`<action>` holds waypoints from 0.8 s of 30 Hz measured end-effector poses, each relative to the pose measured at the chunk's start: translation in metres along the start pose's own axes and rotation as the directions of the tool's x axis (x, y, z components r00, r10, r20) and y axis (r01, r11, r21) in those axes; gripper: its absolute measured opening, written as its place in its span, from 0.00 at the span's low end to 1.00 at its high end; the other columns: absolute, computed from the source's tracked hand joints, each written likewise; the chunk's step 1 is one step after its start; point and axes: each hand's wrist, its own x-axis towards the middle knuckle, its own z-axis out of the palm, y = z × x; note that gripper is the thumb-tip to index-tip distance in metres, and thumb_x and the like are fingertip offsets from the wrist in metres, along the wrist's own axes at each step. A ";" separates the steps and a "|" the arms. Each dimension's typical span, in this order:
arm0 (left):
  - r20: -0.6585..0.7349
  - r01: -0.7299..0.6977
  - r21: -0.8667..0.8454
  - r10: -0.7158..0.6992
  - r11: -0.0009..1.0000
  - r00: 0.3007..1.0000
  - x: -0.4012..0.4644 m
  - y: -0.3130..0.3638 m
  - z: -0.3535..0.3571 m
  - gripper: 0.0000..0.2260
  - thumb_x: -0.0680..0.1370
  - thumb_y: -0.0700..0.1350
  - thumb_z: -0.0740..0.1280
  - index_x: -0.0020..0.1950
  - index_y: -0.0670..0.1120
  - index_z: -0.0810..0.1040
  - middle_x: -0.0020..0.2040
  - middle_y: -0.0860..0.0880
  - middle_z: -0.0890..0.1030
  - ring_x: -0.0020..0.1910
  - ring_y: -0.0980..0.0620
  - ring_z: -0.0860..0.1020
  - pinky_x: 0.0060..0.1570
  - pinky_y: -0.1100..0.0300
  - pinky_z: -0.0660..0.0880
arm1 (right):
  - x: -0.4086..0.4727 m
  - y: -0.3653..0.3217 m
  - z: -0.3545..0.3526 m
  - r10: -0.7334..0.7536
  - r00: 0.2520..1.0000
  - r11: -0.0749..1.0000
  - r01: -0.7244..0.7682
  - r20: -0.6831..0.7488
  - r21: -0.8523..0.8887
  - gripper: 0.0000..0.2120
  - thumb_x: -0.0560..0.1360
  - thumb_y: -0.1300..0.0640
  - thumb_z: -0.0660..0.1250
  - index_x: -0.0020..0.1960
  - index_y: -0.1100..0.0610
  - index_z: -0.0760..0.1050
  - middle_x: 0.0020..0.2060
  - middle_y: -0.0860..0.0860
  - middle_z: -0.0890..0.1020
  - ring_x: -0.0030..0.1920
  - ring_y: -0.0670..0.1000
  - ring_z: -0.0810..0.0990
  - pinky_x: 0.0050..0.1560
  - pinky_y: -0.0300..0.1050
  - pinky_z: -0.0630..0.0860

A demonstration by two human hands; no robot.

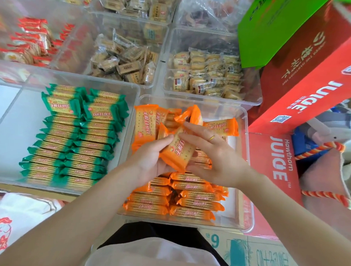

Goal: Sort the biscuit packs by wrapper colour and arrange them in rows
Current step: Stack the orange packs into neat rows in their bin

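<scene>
Clear plastic tubs crowded the shop counter, and the nearest one, the orange tub (244,123), served as landmark: just left of it sat a tub of green packs (75,140) already in two rows. Above its middle the left hand (153,158) curled round a small stack of orange packs (178,151), while the right hand (216,154) pressed straight fingers against the stack's side. Such packs looked light, slick-wrapped and brittle inside, best held across the flat faces rather than by the crimped ends.

Red cartons (274,157) read "Hawthorn JUICE" (cardboard box (251,256): "6").
</scene>
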 end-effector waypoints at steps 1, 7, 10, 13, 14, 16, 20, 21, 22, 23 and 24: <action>-0.027 -0.018 0.053 0.020 0.998 0.999 0.002 -0.002 0.003 0.11 0.81 0.47 0.58 0.54 0.46 0.77 0.44 0.45 0.84 0.38 0.49 0.83 0.32 0.58 0.80 | -0.005 0.003 0.002 -0.019 1.000 0.996 0.018 -0.008 -0.084 0.27 0.72 0.47 0.64 0.68 0.55 0.66 0.68 0.56 0.70 0.68 0.56 0.69 0.64 0.54 0.68; 0.150 -0.250 0.960 0.522 0.126 0.840 0.010 -0.011 -0.007 0.16 0.81 0.53 0.55 0.66 0.51 0.72 0.37 0.53 0.78 0.35 0.56 0.76 0.34 0.61 0.69 | -0.022 0.018 0.019 0.029 0.975 0.941 -0.102 -0.222 -0.324 0.14 0.79 0.56 0.56 0.54 0.58 0.78 0.49 0.52 0.83 0.47 0.55 0.82 0.46 0.48 0.76; 0.229 -0.133 0.971 0.616 -0.198 0.754 0.023 -0.010 -0.021 0.18 0.80 0.51 0.58 0.67 0.45 0.71 0.55 0.47 0.79 0.54 0.48 0.75 0.48 0.56 0.73 | -0.030 0.035 0.028 0.173 0.977 0.878 -0.211 -0.125 -0.429 0.10 0.73 0.59 0.61 0.48 0.60 0.80 0.37 0.53 0.83 0.36 0.57 0.82 0.37 0.48 0.78; 0.208 0.025 0.932 0.592 -0.361 0.779 0.029 -0.012 -0.021 0.22 0.78 0.53 0.61 0.69 0.43 0.67 0.58 0.44 0.76 0.54 0.44 0.76 0.43 0.54 0.75 | -0.031 0.041 0.032 0.355 0.920 0.859 -0.250 0.167 -0.448 0.08 0.74 0.62 0.64 0.52 0.57 0.78 0.42 0.52 0.82 0.44 0.58 0.80 0.44 0.49 0.74; 0.183 0.059 0.930 0.597 -0.362 0.781 0.028 -0.013 -0.019 0.23 0.77 0.53 0.62 0.69 0.44 0.66 0.59 0.44 0.74 0.54 0.45 0.76 0.41 0.55 0.74 | -0.030 0.042 0.030 0.393 0.888 0.867 -0.271 0.239 -0.419 0.11 0.76 0.60 0.62 0.57 0.55 0.76 0.48 0.51 0.81 0.50 0.57 0.78 0.48 0.48 0.73; 0.151 0.116 0.923 0.624 -0.366 0.767 0.028 -0.017 -0.018 0.24 0.76 0.54 0.65 0.68 0.43 0.67 0.59 0.43 0.73 0.52 0.45 0.76 0.39 0.56 0.74 | -0.027 0.042 0.024 0.435 0.843 0.886 -0.340 0.316 -0.315 0.12 0.78 0.57 0.61 0.61 0.53 0.74 0.53 0.50 0.79 0.55 0.55 0.76 0.51 0.49 0.74; 0.110 0.239 0.868 0.638 -0.435 0.762 0.026 -0.027 -0.016 0.30 0.76 0.57 0.65 0.71 0.43 0.61 0.61 0.42 0.72 0.47 0.46 0.79 0.38 0.58 0.72 | -0.018 0.042 0.016 0.483 0.823 0.876 -0.451 0.298 -0.172 0.11 0.79 0.52 0.60 0.56 0.53 0.77 0.51 0.49 0.80 0.52 0.52 0.78 0.49 0.51 0.77; 0.106 0.255 0.855 0.635 -0.451 0.765 0.025 -0.031 -0.016 0.31 0.76 0.57 0.64 0.72 0.43 0.59 0.62 0.42 0.71 0.46 0.47 0.79 0.35 0.60 0.70 | -0.014 0.041 0.016 0.511 0.820 0.859 -0.491 0.256 -0.144 0.11 0.79 0.52 0.60 0.58 0.53 0.76 0.53 0.49 0.80 0.52 0.53 0.79 0.50 0.51 0.77; 0.111 0.254 0.855 0.637 -0.452 0.762 0.024 -0.033 -0.015 0.32 0.76 0.57 0.65 0.73 0.44 0.57 0.63 0.43 0.70 0.44 0.48 0.80 0.33 0.61 0.69 | -0.008 0.041 0.017 0.533 0.823 0.846 -0.522 0.196 -0.108 0.13 0.79 0.53 0.61 0.61 0.54 0.75 0.56 0.50 0.79 0.54 0.53 0.78 0.51 0.50 0.77; 0.120 0.234 0.868 0.642 -0.438 0.757 0.024 -0.035 -0.015 0.32 0.76 0.55 0.66 0.74 0.45 0.56 0.64 0.43 0.69 0.44 0.49 0.80 0.33 0.61 0.70 | -0.001 0.040 0.018 0.555 0.819 0.831 -0.551 0.142 -0.069 0.15 0.79 0.54 0.61 0.63 0.56 0.73 0.58 0.51 0.78 0.56 0.54 0.78 0.53 0.50 0.76; 0.126 0.194 0.895 0.646 -0.401 0.753 0.023 -0.036 -0.017 0.32 0.76 0.51 0.66 0.75 0.45 0.55 0.66 0.43 0.68 0.45 0.48 0.80 0.34 0.60 0.72 | 0.005 0.040 0.020 0.577 0.810 0.816 -0.578 0.099 -0.023 0.16 0.79 0.54 0.61 0.65 0.56 0.72 0.60 0.52 0.77 0.57 0.54 0.77 0.54 0.49 0.75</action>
